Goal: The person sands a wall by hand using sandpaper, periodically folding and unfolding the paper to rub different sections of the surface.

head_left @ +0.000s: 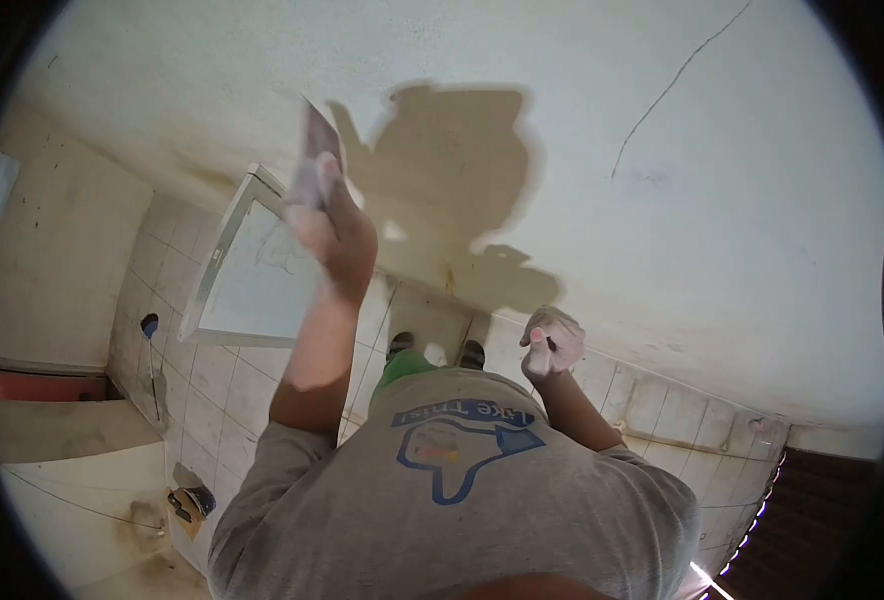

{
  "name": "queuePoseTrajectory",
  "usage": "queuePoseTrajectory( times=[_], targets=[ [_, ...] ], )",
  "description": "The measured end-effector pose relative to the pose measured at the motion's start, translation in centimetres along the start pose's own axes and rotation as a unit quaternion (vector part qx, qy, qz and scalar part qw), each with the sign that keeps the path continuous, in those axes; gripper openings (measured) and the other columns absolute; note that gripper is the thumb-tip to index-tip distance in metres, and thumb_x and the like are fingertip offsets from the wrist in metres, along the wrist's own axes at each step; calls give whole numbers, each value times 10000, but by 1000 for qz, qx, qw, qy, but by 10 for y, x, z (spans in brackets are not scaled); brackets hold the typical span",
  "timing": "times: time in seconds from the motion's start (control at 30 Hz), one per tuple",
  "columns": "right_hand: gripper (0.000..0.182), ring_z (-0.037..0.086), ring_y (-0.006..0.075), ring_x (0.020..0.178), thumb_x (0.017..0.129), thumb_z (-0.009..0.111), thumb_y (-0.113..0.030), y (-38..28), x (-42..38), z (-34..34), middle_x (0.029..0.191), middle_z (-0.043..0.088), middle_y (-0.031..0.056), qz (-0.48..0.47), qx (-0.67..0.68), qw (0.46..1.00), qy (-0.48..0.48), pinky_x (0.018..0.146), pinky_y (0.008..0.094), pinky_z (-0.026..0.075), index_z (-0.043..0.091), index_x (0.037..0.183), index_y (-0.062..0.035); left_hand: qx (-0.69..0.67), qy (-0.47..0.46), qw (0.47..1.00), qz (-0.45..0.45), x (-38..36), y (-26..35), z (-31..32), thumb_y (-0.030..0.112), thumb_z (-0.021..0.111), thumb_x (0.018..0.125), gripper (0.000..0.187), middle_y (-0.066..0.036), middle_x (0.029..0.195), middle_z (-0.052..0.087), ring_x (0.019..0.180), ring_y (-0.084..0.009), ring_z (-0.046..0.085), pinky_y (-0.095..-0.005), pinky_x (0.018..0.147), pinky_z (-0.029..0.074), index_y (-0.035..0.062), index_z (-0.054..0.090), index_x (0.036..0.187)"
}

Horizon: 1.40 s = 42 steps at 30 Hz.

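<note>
My left hand (332, 225) is raised close to the pale wall (662, 230), its outline somewhat blurred. Between its thumb and fingers it grips a flat, brown-grey piece of sandpaper (322, 135), which sticks up past the thumb. Held lower, in front of my body, my right hand (554, 342) is curled into a loose fist coated in whitish dust. A dark gap shows inside its bent fingers, and no object is visible in it. The shadow of my head and arms (452, 160) falls on the wall between the hands.
A white-framed pane (252, 265) stands beside my left forearm. A thin crack (652, 110) runs up the wall at right. White tiles (227, 385) surround my feet (472, 354). Wires hang from a wall hole (149, 325) at left. A dark slatted shutter (802, 520) is at lower right.
</note>
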State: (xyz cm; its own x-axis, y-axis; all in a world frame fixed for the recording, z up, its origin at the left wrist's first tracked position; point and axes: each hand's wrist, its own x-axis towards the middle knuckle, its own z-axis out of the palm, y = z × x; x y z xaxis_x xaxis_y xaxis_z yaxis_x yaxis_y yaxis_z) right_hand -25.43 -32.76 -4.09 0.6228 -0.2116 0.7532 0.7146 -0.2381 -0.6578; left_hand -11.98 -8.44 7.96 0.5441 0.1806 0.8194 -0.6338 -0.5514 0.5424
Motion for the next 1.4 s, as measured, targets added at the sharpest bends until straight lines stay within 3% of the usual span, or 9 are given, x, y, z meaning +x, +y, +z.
queuePoseTrajectory(
  times=[0.17, 0.3, 0.47, 0.5, 0.57, 0.9, 1.1, 1.23, 1.4],
  targets=[
    [395, 483, 165, 430, 985, 618, -194, 0, 30, -2, 509, 520, 35, -42, -21, 999, -9, 450, 296, 369, 531, 627, -52, -95, 66, 958, 264, 40, 14, 78, 111, 522, 999, 304, -315, 1286, 616, 1235, -414, 607, -456, 1039, 504, -105, 620, 1187],
    [398, 488, 164, 433, 989, 610, -190, 1, 40, -6, 512, 524, 43, -60, -63, 996, -20, 447, 296, 370, 526, 629, -44, -34, -166, 967, 189, -74, -58, 130, 32, 559, 857, 538, -202, 1501, 485, 1416, -443, 406, -617, 1169, 305, 48, 576, 1395],
    [427, 501, 134, 464, 1011, 564, -174, 8, 3, -30, 538, 517, 70, 150, -6, 988, 46, 446, 265, 381, 495, 620, -15, 42, -427, 903, -16, -226, -120, 76, 1, 580, 852, 614, -203, 1487, 492, 1378, -389, 465, -471, 1116, 427, 145, 521, 1446],
    [431, 500, 132, 467, 1014, 557, -170, 8, -2, -37, 540, 515, 70, 177, -20, 983, 49, 446, 263, 380, 492, 616, -17, 234, -704, 636, -213, -225, -124, 66, 75, 513, 947, 482, -227, 1438, 531, 1322, -381, 524, -469, 1075, 455, 92, 522, 1428],
    [436, 496, 130, 471, 1019, 548, -167, 9, -2, -45, 542, 514, 72, 205, -36, 977, 42, 445, 264, 377, 490, 612, -18, 256, -746, 567, -239, -317, -207, 20, 205, 540, 940, 354, -233, 1188, 683, 1127, -383, 659, -463, 944, 535, -26, 657, 1181],
    [443, 518, 136, 482, 1020, 555, -184, 6, 13, -33, 552, 540, 83, 194, -38, 980, 18, 456, 264, 411, 511, 614, -14, 239, -436, 827, -263, -181, -178, -75, 291, 557, 965, 333, -300, 936, 689, 862, -400, 698, -514, 723, 519, -14, 684, 918],
    [451, 533, 143, 488, 1024, 567, -213, 1, 40, 29, 563, 558, 78, 126, -22, 990, -54, 459, 266, 410, 544, 623, -9, 87, -78, 993, -26, 49, -91, -54, 85, 496, 931, 446, -247, 1334, 601, 1207, -426, 591, -433, 1006, 492, 43, 572, 1369],
    [453, 539, 149, 487, 1021, 576, -220, -3, 49, 72, 572, 581, 77, 68, -37, 991, -110, 467, 282, 416, 572, 621, -8, 95, 12, 973, 208, 155, -62, -36, -77, 495, 792, 642, -248, 1526, 423, 1383, -414, 446, -416, 1122, 419, -12, 493, 1431],
    [430, 570, 168, 482, 1006, 586, -188, 0, 34, 112, 554, 603, 83, 86, -86, 986, -111, 483, 292, 440, 591, 615, -10, 56, -6, 979, 196, 174, -69, 1, -115, 526, 758, 679, -278, 1516, 421, 1411, -441, 402, -461, 1167, 376, -56, 476, 1433]
  ],
)
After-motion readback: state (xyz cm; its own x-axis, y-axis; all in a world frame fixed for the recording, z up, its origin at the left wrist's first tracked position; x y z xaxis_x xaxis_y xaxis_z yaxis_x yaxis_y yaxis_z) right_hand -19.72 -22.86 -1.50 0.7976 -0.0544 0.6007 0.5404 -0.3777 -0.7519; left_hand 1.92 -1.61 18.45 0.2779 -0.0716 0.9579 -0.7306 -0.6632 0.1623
